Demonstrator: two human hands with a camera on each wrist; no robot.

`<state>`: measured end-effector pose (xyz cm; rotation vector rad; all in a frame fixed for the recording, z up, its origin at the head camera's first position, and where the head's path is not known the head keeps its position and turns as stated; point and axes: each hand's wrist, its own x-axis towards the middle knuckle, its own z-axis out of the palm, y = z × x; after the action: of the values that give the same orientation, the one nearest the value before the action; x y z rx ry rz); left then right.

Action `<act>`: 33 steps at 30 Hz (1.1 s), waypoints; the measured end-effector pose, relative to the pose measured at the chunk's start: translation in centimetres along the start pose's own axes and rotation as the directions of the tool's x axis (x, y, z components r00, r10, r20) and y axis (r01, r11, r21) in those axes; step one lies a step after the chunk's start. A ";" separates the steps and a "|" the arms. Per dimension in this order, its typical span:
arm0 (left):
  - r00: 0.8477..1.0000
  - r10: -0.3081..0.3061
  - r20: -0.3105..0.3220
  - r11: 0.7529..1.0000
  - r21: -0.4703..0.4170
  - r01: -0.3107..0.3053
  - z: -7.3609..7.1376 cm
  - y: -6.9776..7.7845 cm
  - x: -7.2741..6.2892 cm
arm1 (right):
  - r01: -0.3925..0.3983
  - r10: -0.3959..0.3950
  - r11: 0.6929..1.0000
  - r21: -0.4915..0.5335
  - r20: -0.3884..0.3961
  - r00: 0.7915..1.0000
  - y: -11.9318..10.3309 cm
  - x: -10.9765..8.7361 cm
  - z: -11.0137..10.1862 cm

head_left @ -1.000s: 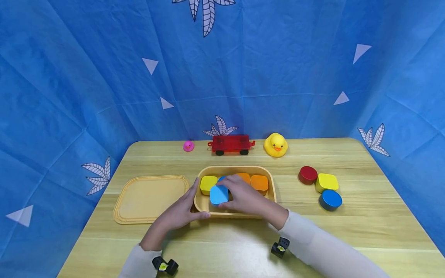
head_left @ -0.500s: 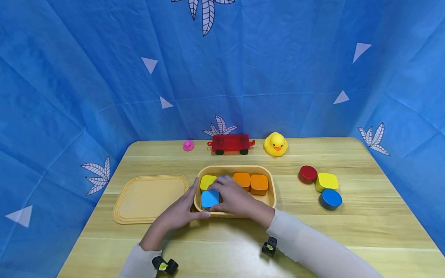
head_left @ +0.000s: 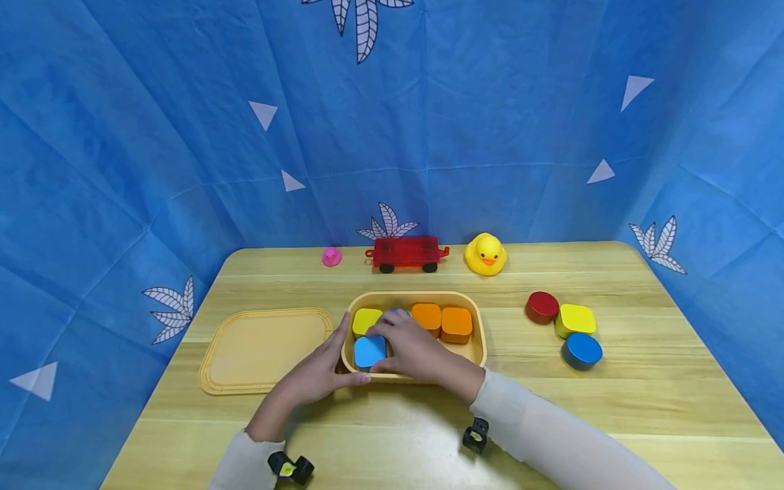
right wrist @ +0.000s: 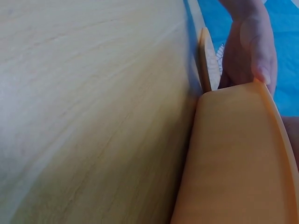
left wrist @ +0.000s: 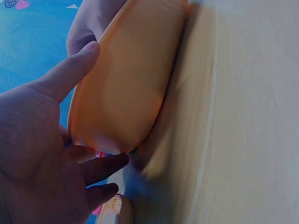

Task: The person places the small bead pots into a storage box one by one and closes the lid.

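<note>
A cream box (head_left: 474, 361) stands mid-table. Inside its front left corner sits a light-blue block (head_left: 370, 352), which my right hand (head_left: 409, 346) grips with thumb and fingers. A yellow block (head_left: 366, 320) lies behind it, and a darker blue piece beside that is mostly covered by the fingers. Two orange blocks (head_left: 456, 324) sit further right in the box. My left hand (head_left: 315, 373) rests against the box's left end, its fingers straight and the thumb on the front rim. In the left wrist view, that thumb touches the box rim (left wrist: 119, 88). The box wall (right wrist: 238, 154) hides the blocks in the right wrist view.
A flat cream lid (head_left: 266, 350) lies left of the box. To the right are a red round block (head_left: 542, 308), a yellow block (head_left: 576, 320) and a blue round block (head_left: 582, 351). Behind stand a pink duck (head_left: 331, 256), a red wagon (head_left: 407, 252) and a yellow duck (head_left: 486, 254).
My right hand has moved left and lowered the light-blue block into the box's front left corner, and has hardly moved in the last half second. My left hand has stayed in place.
</note>
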<state>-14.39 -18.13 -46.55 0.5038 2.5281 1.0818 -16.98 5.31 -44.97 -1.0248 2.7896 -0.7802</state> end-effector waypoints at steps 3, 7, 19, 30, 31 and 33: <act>1.000 -0.001 -0.001 1.000 -0.001 0.001 0.0 0.0 0.0 | -0.011 0.011 0.999 0.030 -0.002 1.000 0.0 -0.1 -0.2; 1.000 -0.006 -0.002 1.000 0.000 0.006 0.0 0.0 0.0 | -0.017 0.017 0.998 0.060 -0.009 1.000 0.0 -0.4 -0.6; 1.000 -0.014 -0.004 1.000 -0.004 0.014 0.0 0.2 -0.2 | -0.064 0.069 0.990 0.128 -0.029 0.997 1.4 -2.1 -1.9; 0.999 -0.050 -0.012 0.999 0.015 0.050 0.1 0.4 -0.2 | -0.049 0.063 0.991 0.124 -0.109 0.992 2.7 -4.2 -3.3; 0.998 -0.055 -0.014 0.998 0.016 0.055 0.1 0.4 -0.2 | -0.059 0.073 0.990 0.125 -0.110 0.991 2.9 -4.3 -3.4; 0.998 -0.061 -0.017 0.998 0.018 0.062 0.1 0.5 -0.1 | -0.081 0.097 0.987 0.138 -0.111 0.989 3.2 -4.8 -3.7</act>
<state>-14.13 -17.81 -46.24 0.4209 2.5525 1.0450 -15.98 11.95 -43.80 -0.8520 2.8105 -1.0306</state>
